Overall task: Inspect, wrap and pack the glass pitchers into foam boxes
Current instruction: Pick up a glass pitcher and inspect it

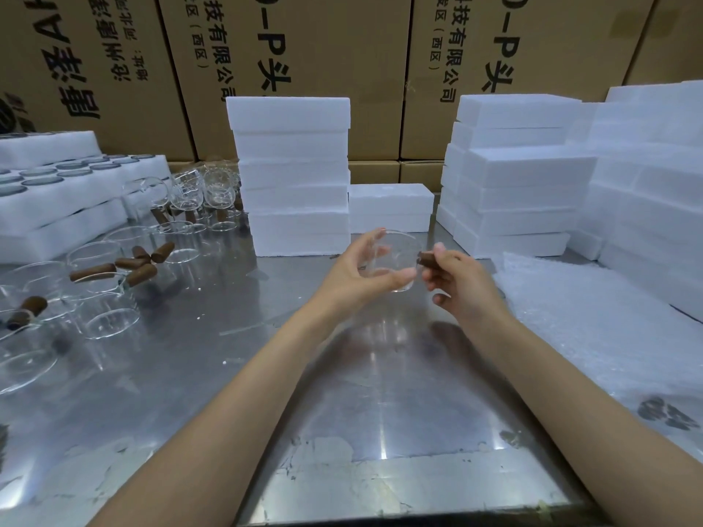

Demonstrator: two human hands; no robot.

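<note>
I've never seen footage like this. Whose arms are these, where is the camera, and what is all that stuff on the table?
No machine here: a person wears a camera on the head, looking down at their own arms. The left hand cradles a clear glass pitcher, while the right hand pinches its brown handle, held above a steel table. More pitchers lie on the left. White foam boxes are stacked behind, bubble wrap lies on the right, and cardboard cartons form the backdrop.

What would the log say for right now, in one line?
step: inspect | left hand: cups pitcher | right hand: grips handle | above table | unwrapped
</note>
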